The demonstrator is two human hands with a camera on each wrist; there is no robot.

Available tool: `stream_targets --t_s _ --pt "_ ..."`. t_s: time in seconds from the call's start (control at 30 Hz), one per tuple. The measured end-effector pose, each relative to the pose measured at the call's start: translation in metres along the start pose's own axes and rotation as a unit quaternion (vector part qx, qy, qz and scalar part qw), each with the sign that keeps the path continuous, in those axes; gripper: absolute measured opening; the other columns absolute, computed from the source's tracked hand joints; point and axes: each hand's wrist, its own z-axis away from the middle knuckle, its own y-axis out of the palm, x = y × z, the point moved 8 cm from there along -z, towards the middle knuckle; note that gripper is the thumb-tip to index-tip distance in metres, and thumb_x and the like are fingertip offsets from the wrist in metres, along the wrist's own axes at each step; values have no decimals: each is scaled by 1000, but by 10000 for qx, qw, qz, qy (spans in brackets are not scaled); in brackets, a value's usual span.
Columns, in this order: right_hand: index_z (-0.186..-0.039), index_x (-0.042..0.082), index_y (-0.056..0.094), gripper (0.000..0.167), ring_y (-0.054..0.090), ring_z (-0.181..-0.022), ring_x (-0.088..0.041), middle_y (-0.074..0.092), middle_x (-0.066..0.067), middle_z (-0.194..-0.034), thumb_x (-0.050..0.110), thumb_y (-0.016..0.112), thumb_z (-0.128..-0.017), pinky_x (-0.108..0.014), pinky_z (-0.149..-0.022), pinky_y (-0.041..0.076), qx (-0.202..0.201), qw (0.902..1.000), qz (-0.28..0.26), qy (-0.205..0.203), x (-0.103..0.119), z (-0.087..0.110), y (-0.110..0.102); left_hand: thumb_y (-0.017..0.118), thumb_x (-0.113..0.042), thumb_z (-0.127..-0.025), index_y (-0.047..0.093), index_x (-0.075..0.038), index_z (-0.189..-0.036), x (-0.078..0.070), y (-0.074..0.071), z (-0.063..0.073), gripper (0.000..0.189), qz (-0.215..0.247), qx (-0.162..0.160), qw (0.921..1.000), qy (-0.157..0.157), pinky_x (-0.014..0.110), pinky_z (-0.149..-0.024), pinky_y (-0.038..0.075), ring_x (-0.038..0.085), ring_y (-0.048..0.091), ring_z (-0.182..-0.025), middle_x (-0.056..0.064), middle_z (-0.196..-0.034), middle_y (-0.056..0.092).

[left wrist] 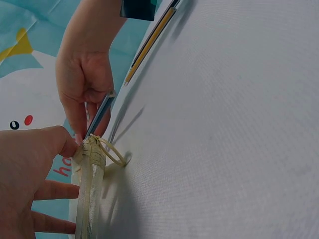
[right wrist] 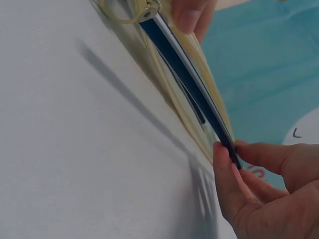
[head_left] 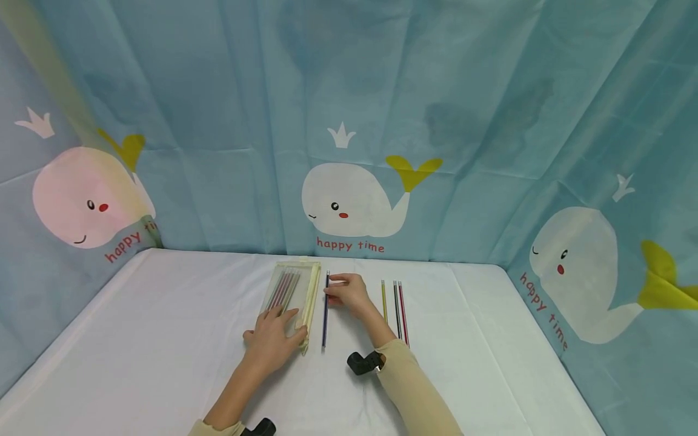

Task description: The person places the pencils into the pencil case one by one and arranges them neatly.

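My right hand (head_left: 351, 293) pinches a dark blue pencil (head_left: 325, 318) near its far end, between thumb and fingertips. In the right wrist view the pencil (right wrist: 185, 74) hangs tilted over the white cloth, alongside the pouch. A clear pencil pouch with a pale yellow zipper edge (head_left: 312, 297) lies just left of it, several pencils (head_left: 282, 289) showing inside. Across the near part of the pouch rests my left hand (head_left: 269, 339), its fingers spread. The left wrist view has that thumb at the pouch's zipper end (left wrist: 94, 152), where a small cord loop hangs.
To the right of my right hand, a yellow pencil (head_left: 383, 297), a dark pencil (head_left: 396, 309) and a red pencil (head_left: 403, 309) lie side by side, partly behind my forearm. A white cloth (head_left: 136, 339) covers the table. Blue whale-print curtains (head_left: 218, 151) enclose its back and sides.
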Motion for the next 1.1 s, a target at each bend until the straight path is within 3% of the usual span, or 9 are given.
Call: stream_targets --t_s 0.5,0.73,0.97,1.1 --pt "-132 -11 65 39 69 -63 -9 76 -26 -105 -4 72 -94 -28 -66 63 -298 9994 -148 42 -2 -15 8 63 -39 -98 67 -8 -141 0 0 -1 53 34 -26 10000 -23 83 -88 37 57 42 -142 32 -153 50" --pt "-134 -13 63 42 72 -67 -13 74 -31 -112 -6 72 -93 -36 -73 65 -435 9987 -280 38 0 -15 11 63 -39 -98 67 -8 -141 0 0 -1 54 34 -16 10000 -36 83 -88 38 57 42 -142 31 -153 51" --pt "-131 -13 64 41 68 -62 -8 76 -27 -106 -8 72 -91 -26 -64 62 -559 9971 -504 58 -7 -20 17 65 -40 -98 67 -8 -141 0 -1 0 54 10 -38 10000 -19 83 -88 38 57 43 -141 31 -152 52" --pt "-131 -14 63 40 68 -62 -9 75 -29 -109 -10 70 -91 -27 -65 62 -510 9970 -579 35 -10 -21 22 65 -41 -99 67 -9 -142 -1 -2 1 54 20 -18 10000 2 82 -88 39 57 43 -141 31 -152 52"
